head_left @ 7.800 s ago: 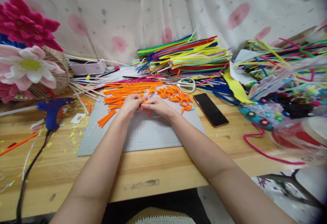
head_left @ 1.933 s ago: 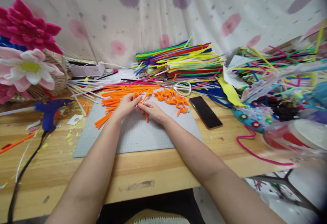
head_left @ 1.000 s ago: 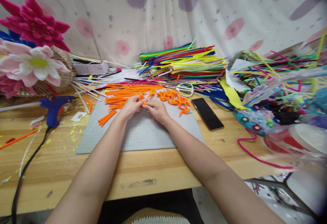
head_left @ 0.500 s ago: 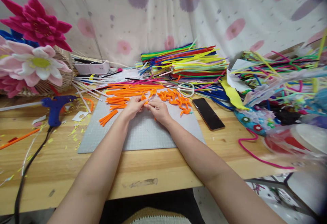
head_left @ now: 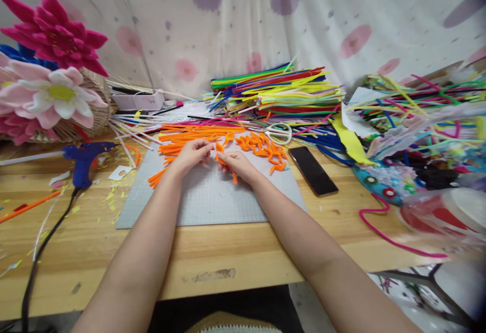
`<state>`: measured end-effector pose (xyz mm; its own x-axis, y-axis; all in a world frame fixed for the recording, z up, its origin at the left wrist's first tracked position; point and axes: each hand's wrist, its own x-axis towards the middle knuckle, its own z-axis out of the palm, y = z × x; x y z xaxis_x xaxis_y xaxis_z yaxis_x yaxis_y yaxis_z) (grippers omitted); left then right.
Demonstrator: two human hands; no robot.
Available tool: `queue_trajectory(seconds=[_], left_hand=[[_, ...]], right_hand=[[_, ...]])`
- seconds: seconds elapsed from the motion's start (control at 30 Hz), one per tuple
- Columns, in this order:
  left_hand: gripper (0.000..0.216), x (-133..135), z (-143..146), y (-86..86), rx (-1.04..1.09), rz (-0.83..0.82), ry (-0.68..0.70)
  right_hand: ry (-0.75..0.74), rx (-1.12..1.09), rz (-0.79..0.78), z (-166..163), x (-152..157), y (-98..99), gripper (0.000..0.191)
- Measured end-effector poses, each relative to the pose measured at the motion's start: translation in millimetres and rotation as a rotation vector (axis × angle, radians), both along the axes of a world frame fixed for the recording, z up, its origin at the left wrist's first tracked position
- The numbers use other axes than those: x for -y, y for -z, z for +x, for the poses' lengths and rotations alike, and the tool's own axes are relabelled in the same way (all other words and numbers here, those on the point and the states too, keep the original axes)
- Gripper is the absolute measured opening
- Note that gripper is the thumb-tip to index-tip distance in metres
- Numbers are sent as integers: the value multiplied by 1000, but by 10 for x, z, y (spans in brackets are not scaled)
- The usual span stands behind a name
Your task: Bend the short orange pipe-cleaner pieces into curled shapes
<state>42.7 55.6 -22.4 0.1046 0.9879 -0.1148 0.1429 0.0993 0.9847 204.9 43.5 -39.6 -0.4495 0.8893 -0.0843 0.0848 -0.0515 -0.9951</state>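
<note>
My right hand [head_left: 238, 165] pinches a bent orange pipe cleaner [head_left: 219, 148] above the grey cutting mat [head_left: 212, 206]. One end of it pokes up past the fingertips and another hangs below them. Just to the left, my left hand [head_left: 193, 157] is apart from the piece, its fingers loosely curled and holding nothing. Straight orange pipe cleaners [head_left: 172, 138] lie behind and beside the left hand. Wavy bent orange pieces [head_left: 261, 146] form a pile at the mat's right.
White-handled scissors [head_left: 280, 133] and a phone [head_left: 313, 171] lie to the right. Bundles of coloured pipe cleaners [head_left: 292, 92] are stacked at the back. A blue glue gun [head_left: 84, 163] with a black cord and fuzzy flowers [head_left: 58, 42] occupy the left. Craft materials crowd the far right.
My left hand has let go of the orange piece and drawn back to the left. My right hand keeps hold of it, and more of the piece now shows.
</note>
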Motion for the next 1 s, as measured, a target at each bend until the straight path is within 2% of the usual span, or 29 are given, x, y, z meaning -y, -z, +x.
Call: queue_trajectory(seconds=[0.17,0.3,0.37,0.43,0.5,0.57,0.63,0.73,0.87,0.93,1.0], left_hand=[[26,9,71,-14,-28,-10,34],[23,3,86,15,-126,45,118],[28,0,124,28,-68,67,36],[33,4,205,35,91,41,-126],[35,18,320,44,254,-51,-253],[32,40,436,63,324,-144,-280],[29,61,520,95,338,-159,-274],[27,86,568,144,311,-70,-247],[26,114,562,161,234,40,-143],[24,126,559,136,265,1,-101],[22,135,548,89,394,-137,-56]], right_hand=[[-110,-38,12,77,-39,-2,44],[-100,-157,-110,111,-107,21,44],[-13,-285,-198,122,-152,27,42],[78,-415,-253,129,-190,34,36],[108,-456,-252,120,-205,43,26],[108,-413,-206,90,-194,58,32],[129,-349,-139,51,-176,77,39],[216,-330,-39,28,-185,105,34],[273,-350,-39,90,-262,140,35],[268,-347,-55,125,-288,149,36],[245,-363,-59,145,-293,149,36]])
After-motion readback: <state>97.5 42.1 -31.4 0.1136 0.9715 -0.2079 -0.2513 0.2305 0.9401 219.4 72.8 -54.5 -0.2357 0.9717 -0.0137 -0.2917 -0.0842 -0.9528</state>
